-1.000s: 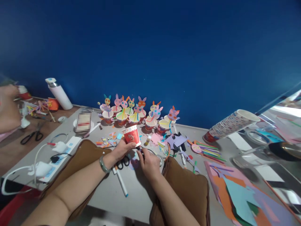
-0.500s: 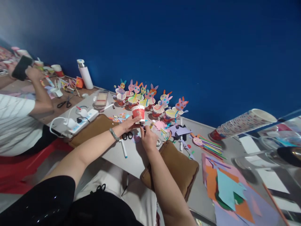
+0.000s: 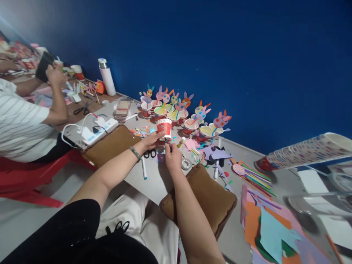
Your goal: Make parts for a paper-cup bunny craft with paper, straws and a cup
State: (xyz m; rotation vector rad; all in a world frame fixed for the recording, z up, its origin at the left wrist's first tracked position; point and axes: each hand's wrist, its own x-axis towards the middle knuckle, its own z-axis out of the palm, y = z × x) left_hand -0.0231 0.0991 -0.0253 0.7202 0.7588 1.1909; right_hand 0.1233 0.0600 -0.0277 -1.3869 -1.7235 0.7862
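A red and white paper cup (image 3: 167,128) is in my left hand (image 3: 151,142), held upright with the fingers around its lower side. Just below the cup, my right hand (image 3: 173,157) is closed around a slim dark tool (image 3: 166,140). The tool's tip is near the cup's base; its kind is too small to make out, and I cannot tell whether it touches the cup. Under my left wrist lie black-handled scissors (image 3: 150,153) and a white marker with a blue end (image 3: 144,168). A tape roll (image 3: 186,164) lies beside my right hand.
Paper cups with paper rabbit heads (image 3: 189,126) stand along the wall. Brown cushions (image 3: 205,198), a power strip (image 3: 100,132), paper scraps (image 3: 217,153), colored sheets (image 3: 275,227) and a leaning cup stack (image 3: 299,152) surround my hands. Another person's hand (image 3: 56,75) holds a dark flat object at left.
The view has turned slightly, so most table items appear shifted to the right. My left hand still grips the cup, and my right hand stays close below it.
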